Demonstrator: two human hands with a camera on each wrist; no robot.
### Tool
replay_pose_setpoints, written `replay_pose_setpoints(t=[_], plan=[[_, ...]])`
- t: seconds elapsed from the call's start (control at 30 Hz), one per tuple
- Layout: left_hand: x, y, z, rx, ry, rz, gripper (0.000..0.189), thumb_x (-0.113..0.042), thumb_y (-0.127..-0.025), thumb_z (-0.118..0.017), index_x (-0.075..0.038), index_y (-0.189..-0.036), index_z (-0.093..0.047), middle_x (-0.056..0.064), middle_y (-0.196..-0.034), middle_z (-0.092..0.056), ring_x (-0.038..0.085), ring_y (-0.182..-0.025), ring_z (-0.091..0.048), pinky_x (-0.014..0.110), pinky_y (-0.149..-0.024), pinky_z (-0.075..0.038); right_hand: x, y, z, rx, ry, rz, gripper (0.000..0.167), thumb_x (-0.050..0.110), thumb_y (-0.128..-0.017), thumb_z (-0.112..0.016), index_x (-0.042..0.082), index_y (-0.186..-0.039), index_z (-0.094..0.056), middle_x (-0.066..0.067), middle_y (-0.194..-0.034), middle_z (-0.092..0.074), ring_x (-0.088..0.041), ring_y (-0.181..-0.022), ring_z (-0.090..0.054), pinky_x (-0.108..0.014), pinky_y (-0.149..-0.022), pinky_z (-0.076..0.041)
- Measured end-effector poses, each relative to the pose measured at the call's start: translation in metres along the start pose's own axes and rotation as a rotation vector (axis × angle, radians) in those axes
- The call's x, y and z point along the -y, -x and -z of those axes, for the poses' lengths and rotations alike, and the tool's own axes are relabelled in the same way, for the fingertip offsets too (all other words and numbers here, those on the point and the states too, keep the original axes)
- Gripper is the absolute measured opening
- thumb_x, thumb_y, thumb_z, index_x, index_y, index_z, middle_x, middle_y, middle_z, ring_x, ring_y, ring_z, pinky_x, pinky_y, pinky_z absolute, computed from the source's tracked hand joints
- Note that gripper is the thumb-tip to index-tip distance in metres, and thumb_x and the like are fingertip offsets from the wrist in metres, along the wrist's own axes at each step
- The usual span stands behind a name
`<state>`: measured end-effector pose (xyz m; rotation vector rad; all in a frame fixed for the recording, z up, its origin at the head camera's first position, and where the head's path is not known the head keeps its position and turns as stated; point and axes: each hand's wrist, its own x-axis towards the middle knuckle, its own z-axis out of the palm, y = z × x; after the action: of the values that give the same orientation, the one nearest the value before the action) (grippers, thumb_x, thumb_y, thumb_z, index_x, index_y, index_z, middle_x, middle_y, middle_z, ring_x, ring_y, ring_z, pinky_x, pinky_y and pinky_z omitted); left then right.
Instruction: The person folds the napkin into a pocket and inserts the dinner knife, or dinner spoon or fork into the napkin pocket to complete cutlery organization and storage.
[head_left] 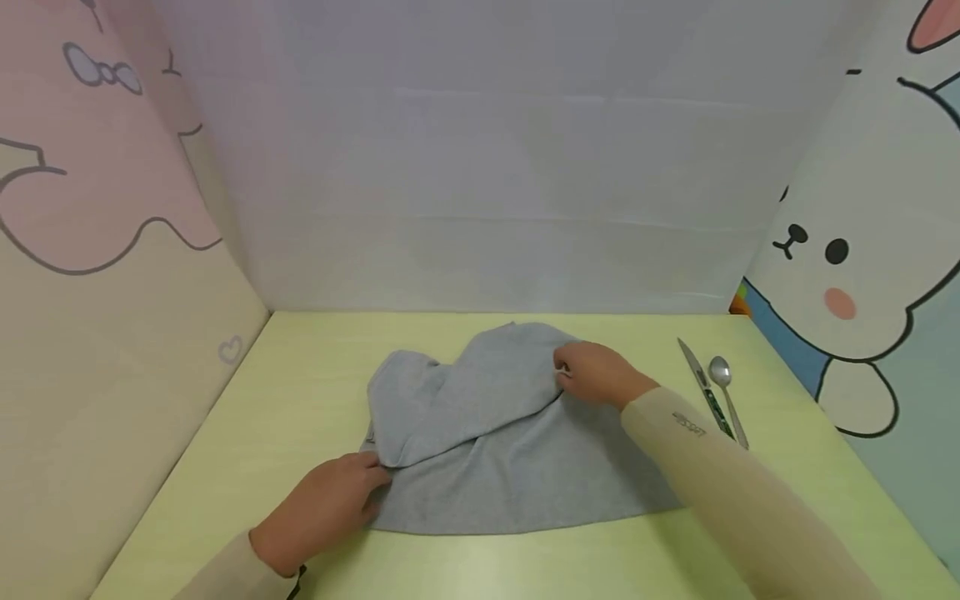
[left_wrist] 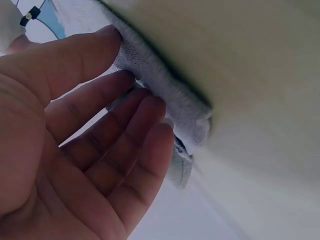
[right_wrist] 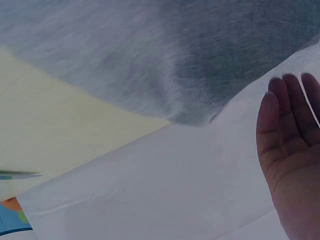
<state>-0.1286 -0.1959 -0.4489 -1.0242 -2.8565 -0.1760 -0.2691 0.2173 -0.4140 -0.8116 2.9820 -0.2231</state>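
A grey cloth [head_left: 525, 467] lies on the yellow table, its upper layer [head_left: 457, 392] folded loosely over the lower one and bunched at the back. My left hand [head_left: 330, 504] is at the cloth's left edge. In the left wrist view its fingers [left_wrist: 145, 150] are loosely bent, with the cloth edge [left_wrist: 185, 110] right by their tips. Near the right end of the fold is my right hand [head_left: 600, 372], its fingers bent in the head view. The right wrist view shows that hand [right_wrist: 295, 145] with relaxed fingers beside the raised cloth [right_wrist: 150, 60], nothing between them.
To the right of the cloth lie a knife [head_left: 705, 385] with a patterned handle and a spoon [head_left: 726, 392]. White sheeting [head_left: 487, 192] rises at the back. Walls with cartoon drawings stand left and right [head_left: 862, 250] of the table [head_left: 247, 433].
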Motion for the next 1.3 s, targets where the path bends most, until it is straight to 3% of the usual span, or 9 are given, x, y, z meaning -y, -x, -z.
replay_pose_setpoints(t=[0.07, 0.17, 0.27, 0.37, 0.5, 0.7, 0.97, 1.2, 1.3], plan=[[0.000, -0.001, -0.002, 0.014, 0.014, 0.002, 0.025, -0.007, -0.076, -0.086, -0.010, -0.098, -0.073, -0.006, -0.094, -0.058, 0.016, -0.088, -0.061, 0.034, -0.075, -0.054, 0.005, -0.014, -0.002, -0.003, -0.004, -0.009, 0.018, 0.016, -0.104, -0.060, 0.005, -0.116, -0.068, -0.008, -0.111, -0.066, -0.026, -0.100, -0.064, -0.044, -0.088, -0.052], [0.000, -0.003, -0.003, 0.015, 0.017, -0.015, 0.030, -0.005, -0.076, -0.087, -0.008, -0.103, -0.073, -0.004, -0.101, -0.060, 0.019, -0.094, -0.061, 0.034, -0.080, -0.054, 0.011, -0.032, -0.005, 0.038, -0.005, -0.020, 0.035, 0.019, -0.105, -0.058, 0.004, -0.135, -0.062, -0.014, -0.134, -0.061, -0.033, -0.126, -0.057, -0.049, -0.104, -0.046], [0.000, -0.005, -0.004, 0.004, 0.016, -0.041, 0.031, -0.003, -0.076, -0.086, -0.006, -0.105, -0.074, -0.001, -0.108, -0.062, 0.021, -0.099, -0.061, 0.035, -0.085, -0.054, 0.013, -0.047, -0.011, 0.140, -0.042, -0.023, 0.048, 0.025, -0.107, -0.050, 0.007, -0.152, -0.050, -0.015, -0.155, -0.047, -0.034, -0.145, -0.041, -0.049, -0.117, -0.033], [-0.001, -0.007, -0.003, 0.006, 0.017, -0.055, 0.029, 0.000, -0.077, -0.083, -0.007, -0.103, -0.074, -0.001, -0.111, -0.063, 0.022, -0.101, -0.060, 0.036, -0.087, -0.054, 0.012, -0.058, -0.017, 0.247, -0.090, -0.039, 0.054, 0.030, -0.109, -0.039, 0.012, -0.160, -0.039, -0.013, -0.165, -0.032, -0.032, -0.153, -0.027, -0.047, -0.123, -0.022], [-0.003, -0.009, 0.000, 0.024, 0.006, -0.052, 0.023, -0.001, -0.079, -0.082, -0.007, -0.100, -0.074, -0.002, -0.106, -0.061, 0.020, -0.097, -0.059, 0.034, -0.084, -0.053, 0.004, -0.064, -0.019, 0.304, -0.127, -0.086, 0.055, 0.032, -0.110, -0.030, 0.013, -0.162, -0.034, -0.014, -0.168, -0.024, -0.032, -0.155, -0.019, -0.048, -0.124, -0.017], [-0.005, -0.008, 0.003, 0.045, -0.015, -0.026, 0.020, -0.001, -0.079, -0.082, -0.007, -0.098, -0.075, -0.001, -0.101, -0.062, 0.021, -0.094, -0.060, 0.033, -0.083, -0.054, -0.013, -0.061, -0.014, 0.328, -0.152, -0.162, 0.057, 0.032, -0.110, -0.026, 0.013, -0.163, -0.030, -0.015, -0.170, -0.018, -0.034, -0.156, -0.014, -0.052, -0.124, -0.015], [-0.010, -0.005, 0.005, 0.116, 0.001, 0.029, 0.024, -0.004, -0.078, -0.085, -0.006, -0.100, -0.076, 0.000, -0.098, -0.063, 0.021, -0.091, -0.059, 0.034, -0.082, -0.054, -0.040, -0.052, -0.017, 0.288, -0.151, -0.296, 0.061, 0.034, -0.109, -0.024, 0.003, -0.162, -0.026, -0.025, -0.168, -0.015, -0.042, -0.154, -0.013, -0.055, -0.123, -0.014], [-0.009, 0.004, 0.004, 0.110, -0.011, 0.026, 0.023, -0.004, -0.073, -0.086, -0.009, -0.091, -0.073, -0.005, -0.086, -0.056, 0.018, -0.080, -0.055, 0.032, -0.072, -0.052, -0.059, -0.039, -0.017, 0.246, -0.098, -0.336, 0.064, 0.033, -0.108, -0.025, -0.006, -0.159, -0.028, -0.031, -0.163, -0.022, -0.046, -0.152, -0.018, -0.056, -0.122, -0.018], [-0.008, 0.008, 0.006, 0.137, 0.016, 0.027, 0.022, -0.005, -0.072, -0.086, -0.010, -0.089, -0.073, -0.007, -0.082, -0.051, 0.015, -0.076, -0.052, 0.032, -0.070, -0.051, -0.066, -0.034, -0.018, 0.247, -0.102, -0.345, 0.064, 0.035, -0.110, -0.024, -0.006, -0.159, -0.027, -0.032, -0.163, -0.020, -0.048, -0.151, -0.016, -0.058, -0.121, -0.016]])
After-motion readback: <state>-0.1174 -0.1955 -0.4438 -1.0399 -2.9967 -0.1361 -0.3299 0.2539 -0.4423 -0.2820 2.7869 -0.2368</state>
